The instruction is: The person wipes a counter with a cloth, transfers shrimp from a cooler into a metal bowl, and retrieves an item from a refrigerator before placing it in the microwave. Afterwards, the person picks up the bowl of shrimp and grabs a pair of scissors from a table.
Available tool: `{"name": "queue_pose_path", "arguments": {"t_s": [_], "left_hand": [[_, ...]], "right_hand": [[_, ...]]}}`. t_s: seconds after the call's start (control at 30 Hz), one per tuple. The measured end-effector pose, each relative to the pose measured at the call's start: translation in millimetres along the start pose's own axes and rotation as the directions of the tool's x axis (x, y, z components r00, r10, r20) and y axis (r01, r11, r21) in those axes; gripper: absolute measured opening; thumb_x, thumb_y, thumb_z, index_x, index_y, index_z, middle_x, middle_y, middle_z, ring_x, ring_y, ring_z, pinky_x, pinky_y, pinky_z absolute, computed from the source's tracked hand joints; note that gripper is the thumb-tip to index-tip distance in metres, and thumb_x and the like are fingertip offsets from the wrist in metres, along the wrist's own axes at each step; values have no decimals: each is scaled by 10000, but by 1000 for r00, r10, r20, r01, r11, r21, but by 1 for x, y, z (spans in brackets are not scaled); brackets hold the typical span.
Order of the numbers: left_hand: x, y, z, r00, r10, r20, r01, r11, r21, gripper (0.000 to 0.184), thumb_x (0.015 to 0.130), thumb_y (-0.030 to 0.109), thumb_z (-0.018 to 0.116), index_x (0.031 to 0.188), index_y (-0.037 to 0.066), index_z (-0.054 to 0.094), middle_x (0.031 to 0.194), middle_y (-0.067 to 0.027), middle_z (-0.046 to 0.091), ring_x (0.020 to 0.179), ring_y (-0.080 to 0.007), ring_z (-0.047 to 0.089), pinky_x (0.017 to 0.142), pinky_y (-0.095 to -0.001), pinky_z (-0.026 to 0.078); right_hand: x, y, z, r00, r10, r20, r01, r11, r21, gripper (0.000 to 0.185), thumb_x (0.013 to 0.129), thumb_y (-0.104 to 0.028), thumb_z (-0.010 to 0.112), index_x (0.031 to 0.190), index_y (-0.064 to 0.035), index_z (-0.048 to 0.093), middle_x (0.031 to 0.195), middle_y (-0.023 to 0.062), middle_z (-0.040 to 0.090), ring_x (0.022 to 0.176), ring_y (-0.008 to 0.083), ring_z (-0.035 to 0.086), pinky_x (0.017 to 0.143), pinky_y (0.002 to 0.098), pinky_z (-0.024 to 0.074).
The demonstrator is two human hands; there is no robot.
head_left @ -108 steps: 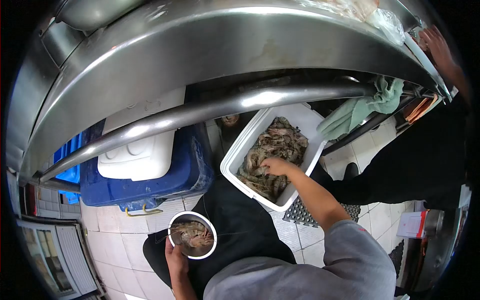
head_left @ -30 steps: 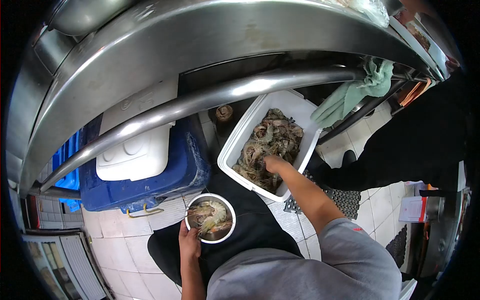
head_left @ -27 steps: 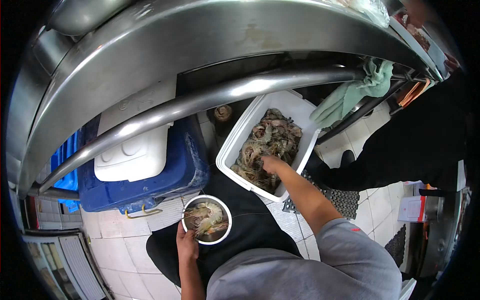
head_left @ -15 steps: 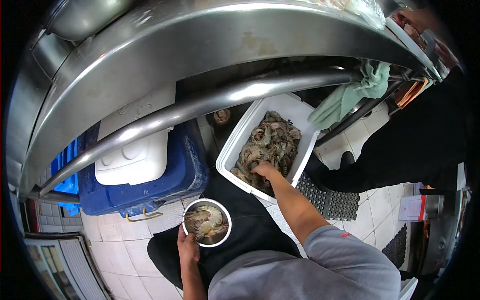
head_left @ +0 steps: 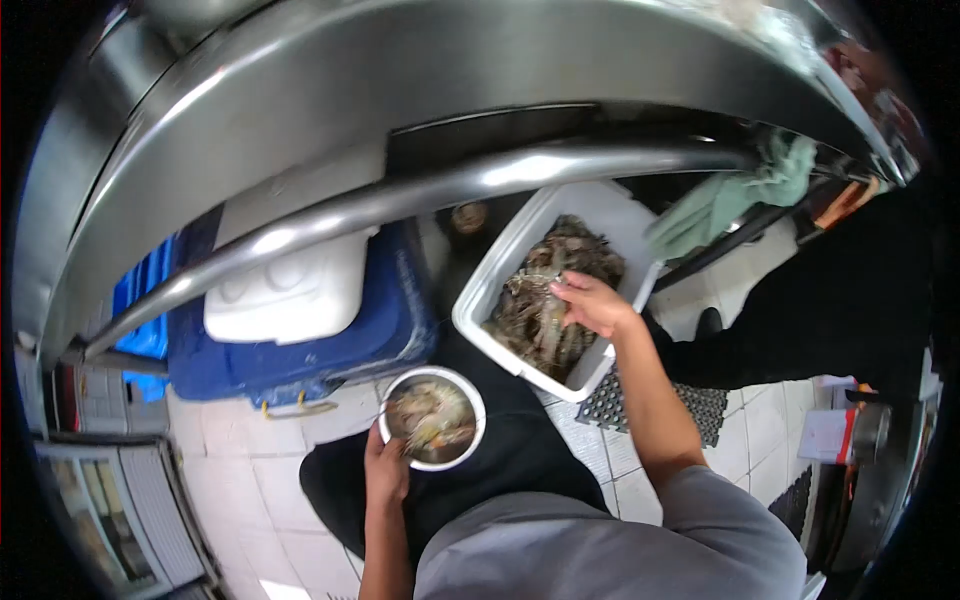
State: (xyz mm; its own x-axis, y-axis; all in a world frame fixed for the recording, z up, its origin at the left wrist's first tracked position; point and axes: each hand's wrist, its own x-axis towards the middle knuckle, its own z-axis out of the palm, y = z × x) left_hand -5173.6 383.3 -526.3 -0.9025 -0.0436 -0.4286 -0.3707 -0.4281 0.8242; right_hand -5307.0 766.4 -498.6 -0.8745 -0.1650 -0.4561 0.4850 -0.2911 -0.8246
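Observation:
My left hand (head_left: 386,462) grips the rim of a round metal bowl (head_left: 478,408), resting near my lap, with several raw shrimp (head_left: 432,415) inside. Over the white box (head_left: 487,283), my right hand (head_left: 597,304) is closed, thumb and fingers pinching a raw shrimp (head_left: 549,325) that hangs slightly blurred above the pile. Many more grey-brown shrimp (head_left: 585,245) fill the middle of that box, partly covered by my hand.
A steel counter (head_left: 480,60) and a tubular rail (head_left: 520,170) cross in front. A blue cooler (head_left: 385,325) with a white lid (head_left: 290,300) stands left. A green cloth (head_left: 720,205) hangs from the rail. Another person's dark-clothed leg (head_left: 790,310) is at right, by a perforated mat (head_left: 690,405).
My right hand has risen from the shrimp pile and moved right, now with a shrimp in its fingers. The view has shifted, and the bowl stays in my left hand.

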Motion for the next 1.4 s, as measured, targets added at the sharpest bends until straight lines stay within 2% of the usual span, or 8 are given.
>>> {"name": "queue_pose_path", "arguments": {"t_s": [0.23, 0.33, 0.63, 0.97, 1.07, 1.1, 1.37, 1.4], "left_hand": [[12, 1, 22, 993, -11, 120, 3, 998, 67, 462, 804, -100, 445, 1253, 6, 474, 1132, -89, 590, 1030, -165, 565, 899, -286, 448], [6, 6, 23, 994, -63, 85, 56, 995, 85, 459, 799, -103, 445, 1243, 10, 480, 1116, -78, 591, 1014, -151, 561, 879, -270, 443], [-9, -2, -5, 999, -14, 37, 12, 999, 47, 456, 759, -111, 434, 1195, 9, 497, 1057, -64, 592, 941, -125, 558, 817, -246, 441], [-19, -10, -20, 993, 114, -11, -115, 983, -146, 485, 782, -129, 433, 1244, 13, 469, 1156, -97, 573, 1046, -185, 556, 915, -304, 436], [-25, -2, -12, 993, 115, -36, -119, 986, -115, 483, 815, -117, 423, 1278, 18, 444, 1204, -111, 557, 1109, -206, 541, 956, -328, 427], [-25, -5, -18, 995, 93, -45, -98, 988, -118, 470, 821, -115, 422, 1272, 17, 449, 1204, -111, 557, 1105, -209, 545, 953, -332, 432], [-33, 8, -25, 989, 140, -38, -143, 987, -69, 431, 830, -91, 401, 1242, 13, 477, 1168, -113, 581, 1042, -216, 586, 909, -330, 470], [-32, 8, -30, 988, 147, -45, -150, 986, -76, 438, 822, -86, 399, 1244, 2, 475, 1165, -119, 583, 1036, -221, 590, 907, -331, 473]], "right_hand": [[-28, 10, 130, 773, -130, 621, 424, 835, -352, 355, 918, -176, 577, 1246, -62, 507, 1074, 67, 599, 983, 145, 560, 859, 305, 460], [-36, 5, 155, 843, -199, 500, 527, 500, -688, 351, 879, -146, 624, 1214, -80, 543, 1158, 72, 572, 937, 135, 555, 832, 286, 461], [28, -61, 171, 887, -462, -30, 433, 850, -300, 637, 898, -410, 576, 1374, -45, 360, 1173, 91, 546, 951, 164, 527, 771, 309, 465], [95, -105, 242, 923, -383, 41, 381, 892, -242, 491, 864, -380, 606, 1215, -40, 552, 1212, 130, 555, 1091, 245, 506, 907, 359, 420], [123, -112, 256, 896, -442, 35, 443, 887, -128, 806, 734, -483, 716, 1303, 30, 466, 1353, 213, 448, 1240, 294, 434, 1042, 372, 321], [130, -120, 255, 774, -631, -47, 582, 740, -338, 856, 702, -519, 721, 1282, 56, 468, 1346, 229, 452, 1254, 310, 425, 1044, 355, 325], [96, -136, 219, 831, -554, 59, 534, 763, -365, 549, 720, -270, 741, 1131, 54, 577, 1130, 191, 606, 1002, 301, 593, 898, 352, 465], [109, -123, 208, 872, -489, -11, 488, 872, -21, 473, 737, -221, 728, 1096, 52, 587, 1086, 180, 618, 946, 281, 609, 843, 359, 493]]}}
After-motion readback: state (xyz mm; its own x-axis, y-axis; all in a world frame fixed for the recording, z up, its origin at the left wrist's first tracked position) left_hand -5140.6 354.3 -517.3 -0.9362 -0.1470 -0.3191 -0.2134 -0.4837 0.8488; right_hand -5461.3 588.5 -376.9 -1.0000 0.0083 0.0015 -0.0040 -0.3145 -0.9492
